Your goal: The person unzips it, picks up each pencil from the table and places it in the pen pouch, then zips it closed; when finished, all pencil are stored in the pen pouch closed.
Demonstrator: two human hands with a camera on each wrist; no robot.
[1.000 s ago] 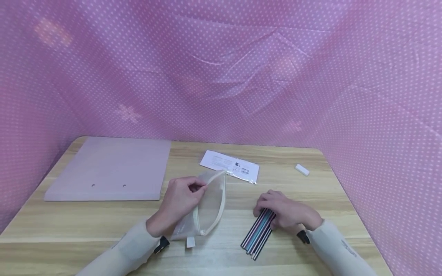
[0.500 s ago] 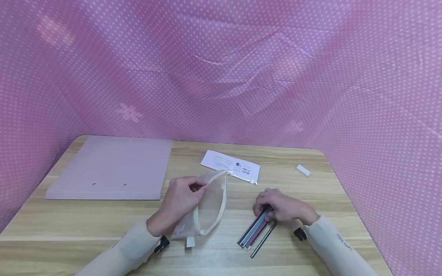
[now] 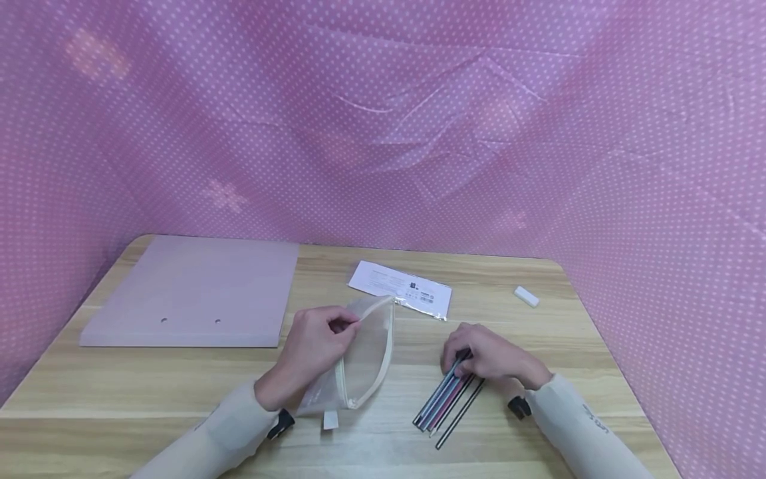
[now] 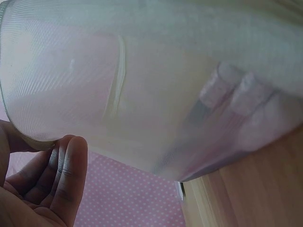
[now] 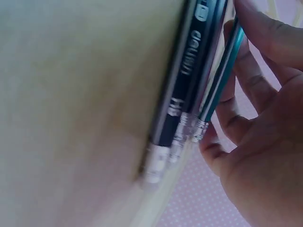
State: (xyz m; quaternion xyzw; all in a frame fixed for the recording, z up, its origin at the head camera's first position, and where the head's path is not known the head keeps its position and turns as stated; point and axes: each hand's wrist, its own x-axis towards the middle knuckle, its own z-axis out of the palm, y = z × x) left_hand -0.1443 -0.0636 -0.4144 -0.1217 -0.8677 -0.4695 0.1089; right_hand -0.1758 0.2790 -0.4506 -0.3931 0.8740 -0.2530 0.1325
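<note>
My left hand [image 3: 317, 339] pinches the rim of a translucent zip pouch [image 3: 326, 392], whose mouth gapes toward the right. Through its mesh [image 4: 156, 85] in the left wrist view, several blurred pale-ended shapes show; whether they lie inside or behind it I cannot tell. To the right, my right hand [image 3: 487, 352] grips several dark, blue and reddish pencils [image 3: 439, 402] by their far ends. One dark pencil [image 3: 459, 414] lies slightly apart on their right. In the right wrist view, thumb and fingers pinch a green pencil [image 5: 222, 71], with a black HB pencil [image 5: 176, 94] beside it.
A pale pink folder [image 3: 197, 286] with two holes lies at the back left of the wooden table [image 3: 179, 399]. Behind the pouch is a flat white printed packet [image 3: 401, 286]. A white eraser [image 3: 526, 296] lies at the back right. Pink dotted cloth [image 3: 383, 133] surrounds the table.
Under the right hand the pencils have shifted, and one dark pencil has separated from the bundle to the right. The right fingers have moved slightly farther back. The left hand and pouch stay put.
</note>
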